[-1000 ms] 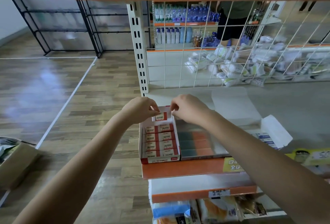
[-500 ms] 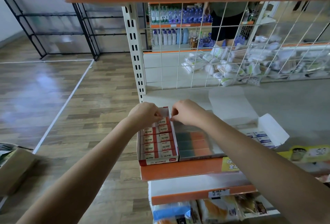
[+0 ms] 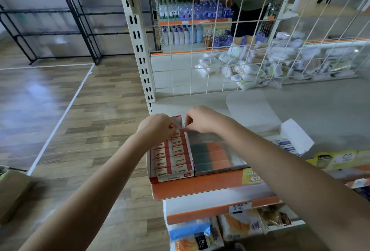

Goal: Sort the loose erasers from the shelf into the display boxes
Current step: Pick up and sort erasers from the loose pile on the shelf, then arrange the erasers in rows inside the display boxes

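A red and white display box (image 3: 172, 177) sits at the shelf's front left corner, filled with two columns of red-banded 2B erasers (image 3: 179, 160). My left hand (image 3: 158, 128) and my right hand (image 3: 202, 119) meet over the box's far end. Together they pinch one red and white eraser (image 3: 177, 133) by its two ends and hold it down at the top of the right column. My fingers hide most of that eraser. Right beside the box lies a clear-lidded case (image 3: 216, 156) with dark green and orange blocks inside.
An open white box (image 3: 294, 140) with blue-labelled erasers lies further right on the grey shelf (image 3: 324, 110). A wire grid (image 3: 240, 50) backs the shelf, with packets behind it and a person standing beyond. Snack bags fill the shelf below. A cardboard box (image 3: 12, 192) sits on the floor left.
Both hands have lowered the eraser from above the box's far end down into the right column. The camera has shifted slightly.
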